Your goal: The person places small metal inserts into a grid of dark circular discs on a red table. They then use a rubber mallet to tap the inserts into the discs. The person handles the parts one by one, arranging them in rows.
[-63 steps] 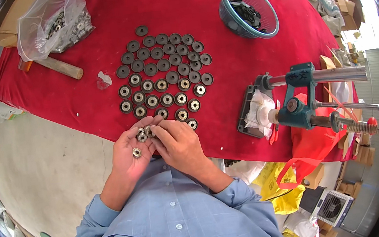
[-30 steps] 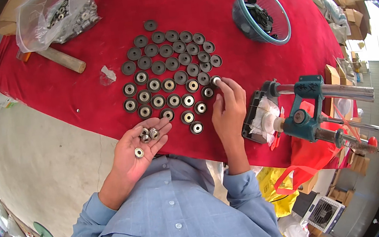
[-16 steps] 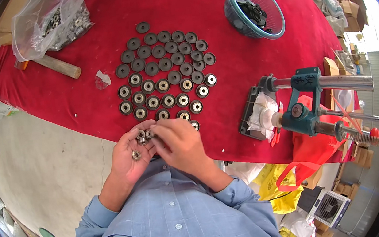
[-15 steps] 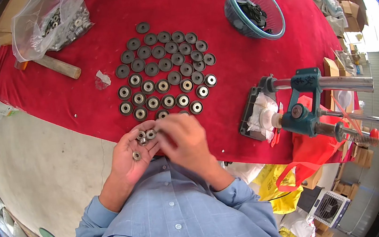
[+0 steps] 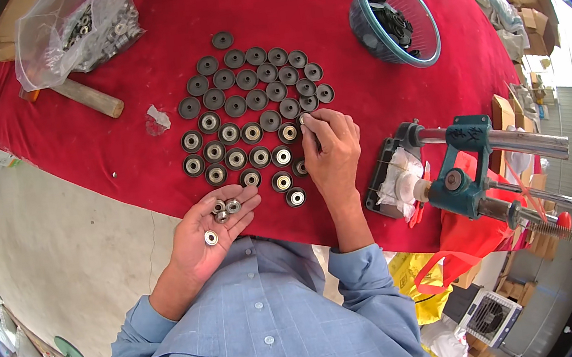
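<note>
My left hand (image 5: 197, 243) is palm up near the table's front edge, cradling several small metal ball bearings (image 5: 233, 206) on its palm and fingers. My right hand (image 5: 334, 151) pinches a bearing (image 5: 303, 118) between thumb and fingertips, over or on a black disc at the right side of the group; the fingers hide most of that disc. Many round black discs (image 5: 236, 106) lie in loose rows on the red cloth. Those in the rows nearest me have bearings (image 5: 235, 158) seated in their centres; the farther ones show a bare central stud.
A clear plastic bag of bearings (image 5: 115, 35) and a wooden handle (image 5: 92, 99) lie at the far left. A blue-rimmed bowl (image 5: 393, 19) holds black parts at the far right. A green hand press (image 5: 467, 167) stands right, beside a red bag (image 5: 460, 228).
My right hand has left my left palm and moved right and away from me with a bearing. Several bearing-fitted discs at the right now lie in a different arrangement, some nearer me.
</note>
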### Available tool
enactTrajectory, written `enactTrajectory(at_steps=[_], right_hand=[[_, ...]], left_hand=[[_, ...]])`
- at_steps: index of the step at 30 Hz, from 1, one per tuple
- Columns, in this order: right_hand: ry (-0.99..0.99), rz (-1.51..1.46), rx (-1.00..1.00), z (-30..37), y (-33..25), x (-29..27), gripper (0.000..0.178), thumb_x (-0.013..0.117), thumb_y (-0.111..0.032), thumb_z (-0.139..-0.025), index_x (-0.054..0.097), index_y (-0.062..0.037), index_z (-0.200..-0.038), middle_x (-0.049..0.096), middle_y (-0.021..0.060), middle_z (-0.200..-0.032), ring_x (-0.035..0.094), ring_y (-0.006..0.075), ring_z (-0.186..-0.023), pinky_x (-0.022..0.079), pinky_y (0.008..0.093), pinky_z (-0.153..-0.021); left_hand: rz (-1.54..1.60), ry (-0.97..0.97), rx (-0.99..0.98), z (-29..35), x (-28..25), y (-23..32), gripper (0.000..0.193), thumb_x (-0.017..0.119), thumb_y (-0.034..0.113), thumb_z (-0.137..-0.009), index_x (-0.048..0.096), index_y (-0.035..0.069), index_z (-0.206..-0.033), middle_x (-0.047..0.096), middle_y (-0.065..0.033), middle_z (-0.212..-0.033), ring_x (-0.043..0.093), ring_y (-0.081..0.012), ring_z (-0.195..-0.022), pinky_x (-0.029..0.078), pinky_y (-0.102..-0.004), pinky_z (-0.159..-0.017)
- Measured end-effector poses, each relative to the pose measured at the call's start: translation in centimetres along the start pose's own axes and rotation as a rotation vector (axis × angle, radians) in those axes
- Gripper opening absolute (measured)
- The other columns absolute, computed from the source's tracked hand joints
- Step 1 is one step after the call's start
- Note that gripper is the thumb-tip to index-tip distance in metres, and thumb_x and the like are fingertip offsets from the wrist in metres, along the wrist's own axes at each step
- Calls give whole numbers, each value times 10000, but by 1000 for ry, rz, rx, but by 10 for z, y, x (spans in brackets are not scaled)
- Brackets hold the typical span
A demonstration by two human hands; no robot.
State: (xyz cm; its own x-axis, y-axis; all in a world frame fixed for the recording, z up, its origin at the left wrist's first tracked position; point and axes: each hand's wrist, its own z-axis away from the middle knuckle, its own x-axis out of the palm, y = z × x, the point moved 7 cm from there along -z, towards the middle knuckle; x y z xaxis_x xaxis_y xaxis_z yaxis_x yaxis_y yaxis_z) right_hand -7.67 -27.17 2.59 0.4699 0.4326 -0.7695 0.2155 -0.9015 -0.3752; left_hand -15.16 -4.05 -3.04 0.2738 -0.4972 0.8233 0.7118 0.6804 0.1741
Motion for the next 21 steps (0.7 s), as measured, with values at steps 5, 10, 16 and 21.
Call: enactTrajectory(at_steps=[5, 10, 16, 21], right_hand=[[-31, 3, -11, 4, 1, 2, 219, 782, -40, -885, 769, -46, -1103, 714, 63, -1119, 675, 280, -1013, 507, 427, -915], [-90, 154, -22, 17, -18, -2, 308, 721, -58, -899, 761, -20, -1203, 688, 80, -1299, 639, 286, -1206, 455, 439, -1026], [-149, 208, -7, 12, -22, -8, 386, 729, -81, -888, 723, -36, -1271, 681, 87, -1334, 626, 290, -1239, 432, 459, -1053], [-166, -287, 0, 30, -63, -20, 363, 777, -101, -878, 711, -52, -1232, 692, 107, -1268, 663, 317, -1144, 491, 437, -960]], left_hand=[[-5, 0, -13, 0, 2, 0, 484, 453, 229, -1113, 555, -86, -1466, 531, -311, -1576, 484, -425, -1518, 368, -506, -1294], [-5, -4, -2, 1, 1, 1, 486, 451, 227, -1113, 548, -82, -1475, 534, -305, -1576, 489, -419, -1515, 373, -504, -1289], [-10, -1, 5, 1, 2, 2, 478, 450, 225, -1114, 548, -76, -1472, 538, -284, -1582, 494, -406, -1515, 383, -501, -1282], [0, -22, 4, 1, 1, 1, 481, 459, 231, -1111, 543, -69, -1477, 568, -253, -1555, 534, -379, -1479, 416, -497, -1257]])
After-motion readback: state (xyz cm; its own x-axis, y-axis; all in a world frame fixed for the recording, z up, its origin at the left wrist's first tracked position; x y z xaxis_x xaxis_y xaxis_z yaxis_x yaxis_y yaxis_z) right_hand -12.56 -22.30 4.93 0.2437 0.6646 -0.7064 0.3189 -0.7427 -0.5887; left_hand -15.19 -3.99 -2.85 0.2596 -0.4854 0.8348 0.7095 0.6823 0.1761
